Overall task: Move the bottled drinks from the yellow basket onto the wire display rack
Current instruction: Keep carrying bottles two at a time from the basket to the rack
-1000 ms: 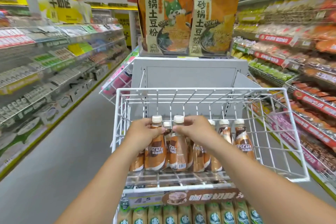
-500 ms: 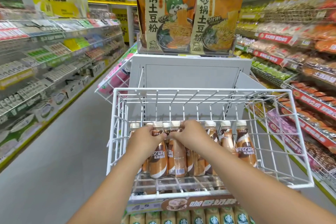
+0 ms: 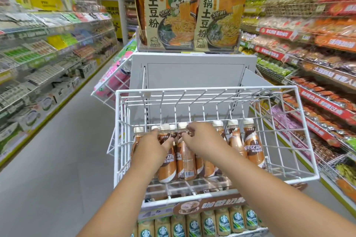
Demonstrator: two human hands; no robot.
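Two hands reach into the white wire display rack (image 3: 306,159), where brown coffee bottles with cream caps stand upright in a cluster. The left hand (image 3: 152,146) has its fingers curled against the shoulder of one front bottle (image 3: 168,165), gripping it just below the cap. The right hand (image 3: 202,140) curls its fingers round the neck of the neighbouring bottle (image 3: 185,161), which stands touching the first (its barcode faces the camera). More bottles stand behind and to the right, the rightmost one (image 3: 253,146) showing its NESCAFE label near the rack's right wall. Below the rack a lower shelf holds a row of green-logo drinks (image 3: 210,223). Above, two large noodle packets (image 3: 173,9) sit on top of a grey panel (image 3: 192,71). Stocked store shelves line both sides of the aisle.
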